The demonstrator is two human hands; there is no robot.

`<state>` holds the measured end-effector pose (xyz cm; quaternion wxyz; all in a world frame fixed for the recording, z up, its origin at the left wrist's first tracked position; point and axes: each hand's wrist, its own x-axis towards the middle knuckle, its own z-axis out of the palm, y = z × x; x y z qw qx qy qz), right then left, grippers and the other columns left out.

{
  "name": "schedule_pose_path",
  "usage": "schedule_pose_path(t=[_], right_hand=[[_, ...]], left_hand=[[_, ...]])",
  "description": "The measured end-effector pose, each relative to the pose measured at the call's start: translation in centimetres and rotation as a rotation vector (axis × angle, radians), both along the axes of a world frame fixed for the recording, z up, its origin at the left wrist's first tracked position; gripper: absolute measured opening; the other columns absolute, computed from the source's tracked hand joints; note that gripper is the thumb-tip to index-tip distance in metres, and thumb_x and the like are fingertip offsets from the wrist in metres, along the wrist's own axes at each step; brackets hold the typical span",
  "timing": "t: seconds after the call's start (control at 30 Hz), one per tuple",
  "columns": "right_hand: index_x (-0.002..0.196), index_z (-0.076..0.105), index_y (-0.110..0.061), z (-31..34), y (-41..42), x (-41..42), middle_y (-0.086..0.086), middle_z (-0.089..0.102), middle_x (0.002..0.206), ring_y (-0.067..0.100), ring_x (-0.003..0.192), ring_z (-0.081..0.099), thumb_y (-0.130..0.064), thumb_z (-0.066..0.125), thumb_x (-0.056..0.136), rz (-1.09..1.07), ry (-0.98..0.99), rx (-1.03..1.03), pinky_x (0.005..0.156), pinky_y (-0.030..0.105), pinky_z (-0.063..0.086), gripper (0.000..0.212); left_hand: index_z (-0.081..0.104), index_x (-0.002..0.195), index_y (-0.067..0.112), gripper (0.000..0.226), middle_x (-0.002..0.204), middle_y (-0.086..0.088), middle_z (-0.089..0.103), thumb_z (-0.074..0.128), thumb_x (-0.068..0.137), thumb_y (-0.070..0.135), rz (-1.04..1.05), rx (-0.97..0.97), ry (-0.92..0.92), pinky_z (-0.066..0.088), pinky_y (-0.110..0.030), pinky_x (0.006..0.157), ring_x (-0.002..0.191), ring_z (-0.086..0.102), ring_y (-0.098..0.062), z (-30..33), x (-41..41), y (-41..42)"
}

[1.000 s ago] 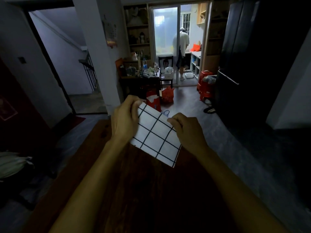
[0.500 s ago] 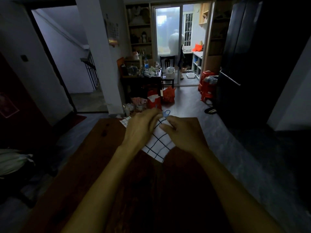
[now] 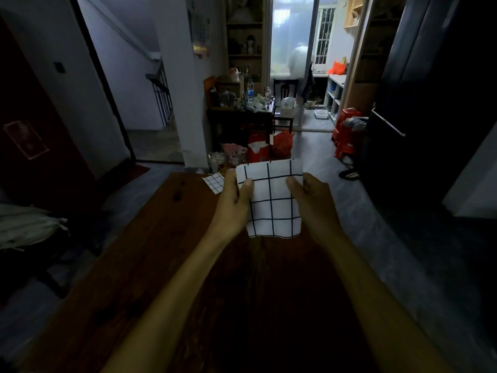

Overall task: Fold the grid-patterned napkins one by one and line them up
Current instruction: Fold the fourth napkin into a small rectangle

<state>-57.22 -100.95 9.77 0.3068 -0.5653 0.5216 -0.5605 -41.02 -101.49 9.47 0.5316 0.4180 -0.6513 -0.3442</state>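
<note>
Napkin (image 3: 271,200) — between both hands, above table (image 3: 150,251)

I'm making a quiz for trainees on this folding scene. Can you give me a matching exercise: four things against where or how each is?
Things:
1. left hand
2. right hand
3. held napkin
4. second napkin

States:
A. lies on the far end of the wooden table
B. grips the napkin's right edge
C. is raised between both hands
D. grips the napkin's left edge

Pairs: 1-D, 2-B, 3-C, 4-A
</note>
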Motion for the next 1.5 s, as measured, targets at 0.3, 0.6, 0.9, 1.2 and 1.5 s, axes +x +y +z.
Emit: schedule_pose_path(t=[0.3, 0.6, 0.9, 1.2, 1.5], right_hand=[[0.089, 0.065, -0.01, 1.0, 1.7, 1.0, 0.011, 0.065, 0.075, 0.009, 0.07, 0.064, -0.036, 0.042, 0.099, -0.005, 0.054, -0.011, 0.061, 0.025, 0.052, 0.037], [0.084, 0.066, -0.029, 0.7, 0.9, -0.2, -0.012, 0.069, 0.078, 0.007, 0.083, 0.066, -0.022, 0.048, 0.098, 0.065, 0.028, -0.021, 0.07, 0.019, 0.054, 0.024], [0.083, 0.055, -0.002, 0.0, 0.1, -0.6, 0.025, 0.058, 0.079, 0.025, 0.069, 0.055, -0.039, 0.044, 0.096, 0.007, 0.021, -0.008, 0.064, 0.038, 0.044, 0.041], [0.063, 0.042, -0.016, 0.1, -0.2, -1.1, -0.002, 0.039, 0.057, 0.003, 0.052, 0.035, -0.026, 0.043, 0.099, -0.052, 0.147, -0.097, 0.048, 0.016, 0.029, 0.037], [0.071, 0.052, -0.021, 1.3, 1.3, 0.0, -0.013, 0.047, 0.058, -0.018, 0.061, 0.05, -0.016, 0.047, 0.099, 0.078, 0.387, -0.154, 0.057, 0.002, 0.034, 0.029]], left_hand=[[0.037, 0.117, 0.005, 0.024, 0.102, 0.013, 0.052, 0.034, 0.102, 0.024, 0.014, -0.094, -0.056, 0.044, -0.005, 0.073, 0.088, 0.054, 0.015, -0.2, -0.5, 0.1], [0.037, 0.121, 0.013, 0.02, 0.106, 0.013, 0.053, 0.034, 0.102, 0.019, 0.001, -0.056, -0.046, 0.043, -0.004, 0.077, 0.091, 0.053, 0.015, -0.1, 0.3, -0.2], [0.042, 0.112, 0.014, 0.013, 0.099, 0.009, 0.056, 0.035, 0.102, 0.013, -0.009, -0.038, 0.016, 0.046, -0.009, 0.074, 0.084, 0.055, 0.009, 0.3, 0.5, -0.1], [0.048, 0.111, 0.031, 0.015, 0.099, 0.012, 0.057, 0.043, 0.099, 0.025, 0.092, -0.02, 0.059, 0.05, -0.024, 0.078, 0.089, 0.055, -0.001, 0.6, 0.3, 0.0], [0.063, 0.094, 0.021, 0.009, 0.092, 0.004, 0.066, 0.057, 0.092, 0.029, 0.122, -0.327, -0.639, 0.049, -0.038, 0.082, 0.087, 0.059, -0.011, 2.0, 1.6, -0.3]])
